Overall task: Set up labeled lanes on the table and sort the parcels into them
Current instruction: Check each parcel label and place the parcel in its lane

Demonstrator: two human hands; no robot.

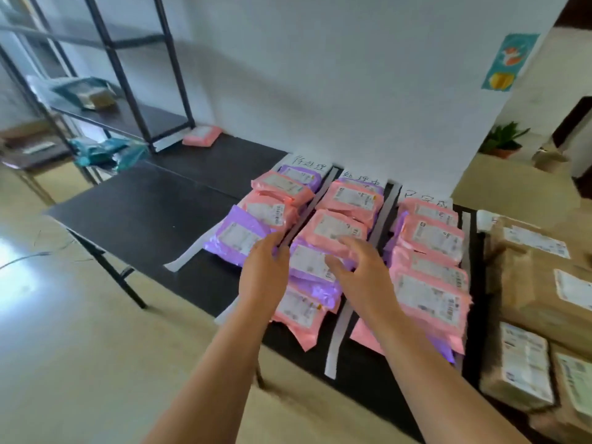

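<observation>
Purple parcel (pixel 309 264) lies in the middle lane of the table (pixel 144 213), between pink parcels (pixel 339 227). My right hand (pixel 362 270) spreads wide above it. My left hand (pixel 266 274) meets its left edge, but I cannot tell its grip.

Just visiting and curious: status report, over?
Left hand at edge of purple plastic mailer, grip unclear. Right hand open over it. Brown cardboard boxes alongside, not blocking.

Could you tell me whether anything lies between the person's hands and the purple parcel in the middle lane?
Nothing visible does. The left hand is at the left edge of the purple parcel, beside the tape strip, and the right hand is spread over its right side.
</observation>
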